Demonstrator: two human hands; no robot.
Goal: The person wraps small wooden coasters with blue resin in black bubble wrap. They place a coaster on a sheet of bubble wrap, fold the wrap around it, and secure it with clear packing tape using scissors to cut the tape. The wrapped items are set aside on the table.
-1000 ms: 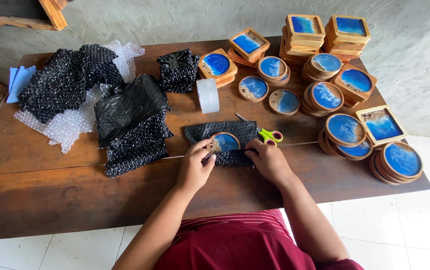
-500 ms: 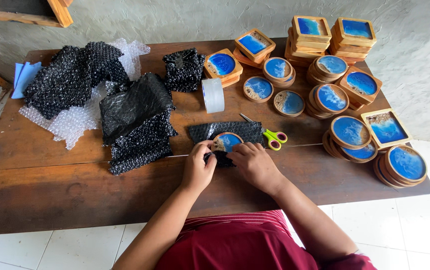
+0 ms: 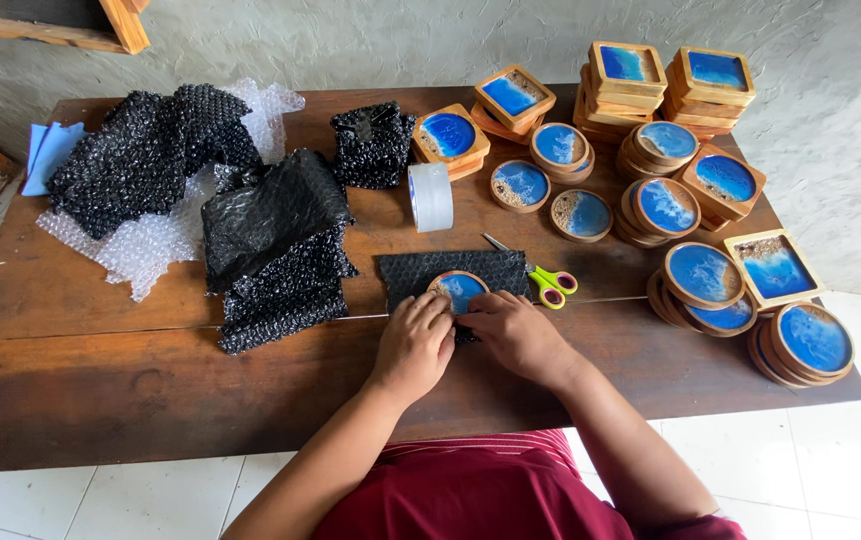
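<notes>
Round wooden coaster [image 3: 462, 289], glossy blue, under both hands on black bubble wrap [image 3: 420, 272].

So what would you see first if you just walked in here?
Probably the stacks of blue-and-wood coasters crowding the table's right side. Next, the two hands, left hand and right hand, on one round coaster lying on black bubble wrap, with heaps of bubble wrap on the left.

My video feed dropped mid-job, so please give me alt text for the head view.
Both hands, left hand and right hand, press on a round wooden coaster with a blue centre lying on a sheet of black bubble wrap on a wooden table. Scissors, a tape roll and stacks of similar coasters lie around.
</notes>
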